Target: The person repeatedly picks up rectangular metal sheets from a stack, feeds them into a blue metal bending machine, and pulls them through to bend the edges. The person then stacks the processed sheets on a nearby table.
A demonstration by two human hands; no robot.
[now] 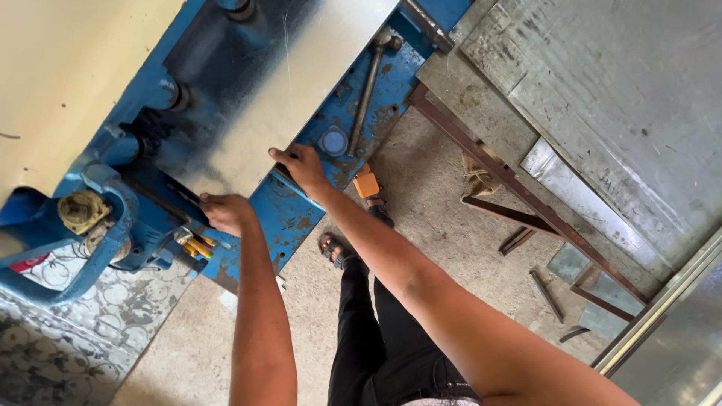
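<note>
While both hands grip the near edge of a smooth grey metal sheet point(263, 90) lying on the chipped blue machine point(293, 214), left hand point(226, 212) closed at its left corner and right hand point(304, 167) clamped further right, an even, level hold seems wise.

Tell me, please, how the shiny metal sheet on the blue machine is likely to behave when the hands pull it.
The metal sheet looks thin and wide, so it probably flexes rather than staying stiff. Its smooth, shiny face may be slippery. The left hand and right hand grip its near edge, which could be sharp.
</note>
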